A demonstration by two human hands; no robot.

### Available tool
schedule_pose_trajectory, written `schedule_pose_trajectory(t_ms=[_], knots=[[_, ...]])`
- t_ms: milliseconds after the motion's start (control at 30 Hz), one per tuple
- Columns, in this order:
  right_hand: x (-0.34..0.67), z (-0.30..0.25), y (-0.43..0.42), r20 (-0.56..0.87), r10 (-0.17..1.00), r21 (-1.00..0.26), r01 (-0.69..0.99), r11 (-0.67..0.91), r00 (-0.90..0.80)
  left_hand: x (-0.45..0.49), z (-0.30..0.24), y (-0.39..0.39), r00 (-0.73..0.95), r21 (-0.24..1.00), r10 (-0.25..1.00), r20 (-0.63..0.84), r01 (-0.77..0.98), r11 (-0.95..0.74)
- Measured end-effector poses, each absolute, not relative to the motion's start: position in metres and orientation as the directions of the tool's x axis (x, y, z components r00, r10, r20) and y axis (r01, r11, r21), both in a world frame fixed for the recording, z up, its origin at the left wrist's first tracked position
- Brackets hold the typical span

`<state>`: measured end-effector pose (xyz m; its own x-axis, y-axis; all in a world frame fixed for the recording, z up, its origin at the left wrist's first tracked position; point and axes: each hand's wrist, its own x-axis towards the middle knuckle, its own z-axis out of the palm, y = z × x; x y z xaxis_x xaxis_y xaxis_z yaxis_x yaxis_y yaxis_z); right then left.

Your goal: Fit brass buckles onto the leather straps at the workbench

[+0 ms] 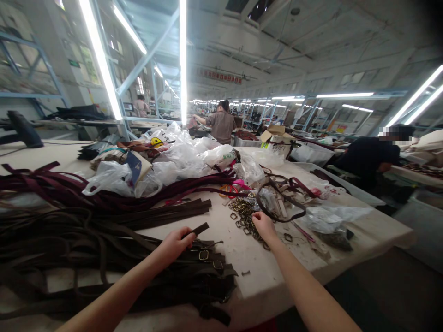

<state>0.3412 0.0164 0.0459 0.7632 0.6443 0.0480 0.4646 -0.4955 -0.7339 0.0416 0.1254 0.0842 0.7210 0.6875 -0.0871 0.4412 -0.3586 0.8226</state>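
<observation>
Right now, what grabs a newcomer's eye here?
Heaps of dark brown leather straps with brass buckles fill the near left of the long white worktable, one strap end pinched in the left hand. Maroon straps and white plastic bags pile up behind them, while small brass loops lie scattered by the right hand.

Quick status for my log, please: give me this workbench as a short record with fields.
Left hand: pinching the end of a dark leather strap
Right hand: at the edge of a heap of brass buckles; any grip is unclear
Nearby: buckled dark straps, burgundy straps
Surface: white worktable
Beyond: plastic bags, co-worker standing with their back turned
</observation>
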Motion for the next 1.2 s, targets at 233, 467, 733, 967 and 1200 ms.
schedule_pose_trajectory(t_ms=[233,467,733,967,1200], knots=[[0.326,0.04,0.018,0.134,0.78,-0.29,0.777,-0.559,0.611,0.047,0.085,0.12,0.736,0.804,0.671,-0.091,0.452,-0.386],[0.292,0.038,0.043,0.097,0.91,-0.018,0.915,-0.403,0.403,0.042,0.088,0.115,0.744,0.79,0.665,-0.072,0.449,-0.417],[0.282,0.034,0.055,0.053,0.931,0.067,0.929,-0.364,0.361,0.034,0.087,0.104,0.731,0.796,0.679,-0.068,0.45,-0.405],[0.281,0.035,0.058,0.075,0.915,0.027,0.917,-0.399,0.396,0.022,0.088,0.097,0.705,0.781,0.709,-0.015,0.451,-0.432],[0.271,0.051,0.033,-0.063,0.838,-0.694,0.579,-0.427,0.543,0.029,0.092,0.096,0.69,0.837,0.719,0.078,0.347,-0.424]])
